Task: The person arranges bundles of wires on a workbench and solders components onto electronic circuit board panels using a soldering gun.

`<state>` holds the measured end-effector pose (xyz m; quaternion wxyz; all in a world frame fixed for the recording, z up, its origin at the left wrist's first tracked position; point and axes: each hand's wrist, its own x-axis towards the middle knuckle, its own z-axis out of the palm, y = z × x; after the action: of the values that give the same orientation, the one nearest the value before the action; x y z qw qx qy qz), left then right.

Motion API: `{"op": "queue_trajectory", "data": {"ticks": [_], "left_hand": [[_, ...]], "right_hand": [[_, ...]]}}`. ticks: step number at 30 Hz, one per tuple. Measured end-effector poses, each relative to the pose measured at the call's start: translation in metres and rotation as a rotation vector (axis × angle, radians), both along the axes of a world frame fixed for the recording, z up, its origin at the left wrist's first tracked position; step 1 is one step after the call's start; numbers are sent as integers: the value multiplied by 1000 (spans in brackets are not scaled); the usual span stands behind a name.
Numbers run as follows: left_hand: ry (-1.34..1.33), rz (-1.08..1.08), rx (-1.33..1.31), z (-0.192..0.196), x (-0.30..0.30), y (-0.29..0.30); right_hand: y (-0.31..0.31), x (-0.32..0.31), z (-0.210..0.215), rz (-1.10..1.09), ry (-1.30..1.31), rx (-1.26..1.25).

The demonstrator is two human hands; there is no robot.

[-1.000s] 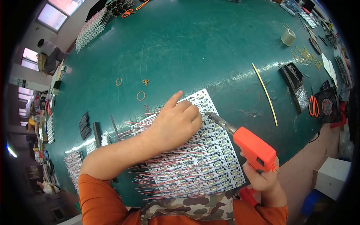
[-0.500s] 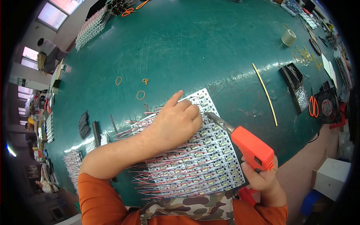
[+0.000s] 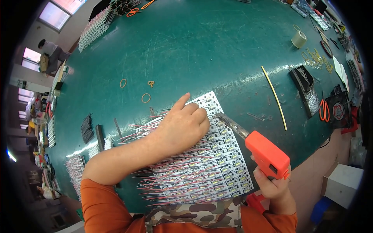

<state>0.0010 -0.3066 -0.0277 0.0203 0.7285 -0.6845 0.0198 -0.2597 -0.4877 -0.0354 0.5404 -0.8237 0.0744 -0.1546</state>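
A white sheet of small circuit boards (image 3: 232, 171) lies in front of me, crossed by many thin red and white wires (image 3: 171, 186). My left hand (image 3: 182, 126) rests over its upper part, one finger stretched out, the others bent down. Its fingertips are turned under, so what they pinch is hidden. In my right hand (image 3: 272, 185) is a red soldering gun (image 3: 267, 153), held by its grip. Its metal tip points at the board pads just beyond my left fingers; whether it touches cannot be made out.
Rubber bands (image 3: 146, 98) lie beyond the sheet. To the right are a yellow stick (image 3: 275, 97), a black tray (image 3: 307, 89), orange-handled scissors (image 3: 325, 110), a black fan (image 3: 340, 110) and a spool (image 3: 299, 39). Dark wire bundles (image 3: 87, 129) lie left. A person (image 3: 50, 54) is far left.
The soldering gun and my right hand have shifted a little to the right, and the gun's body sits lower. My left hand has stayed in place.
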Motion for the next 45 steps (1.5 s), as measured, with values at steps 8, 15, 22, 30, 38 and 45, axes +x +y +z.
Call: {"op": "queue_trajectory", "data": {"ticks": [8,15,22,30,38,45], "left_hand": [[58,36,-210,-5,-2,1],[46,-18,-207,-1,-12,3],[14,-68,-52,2,-14,2],[25,-58,-3,3,-14,1],[9,-52,-1,2,-15,1],[7,-49,10,4,-15,-1]], "right_hand": [[0,-4,-1,-9,-60,-14],[-1,-18,-7,16,-79,-3],[4,-18,-5,14,-19,56],[4,-18,-4,18,16,108],[4,-18,-5,24,-9,61],[3,-16,-3,38,25,94]]}}
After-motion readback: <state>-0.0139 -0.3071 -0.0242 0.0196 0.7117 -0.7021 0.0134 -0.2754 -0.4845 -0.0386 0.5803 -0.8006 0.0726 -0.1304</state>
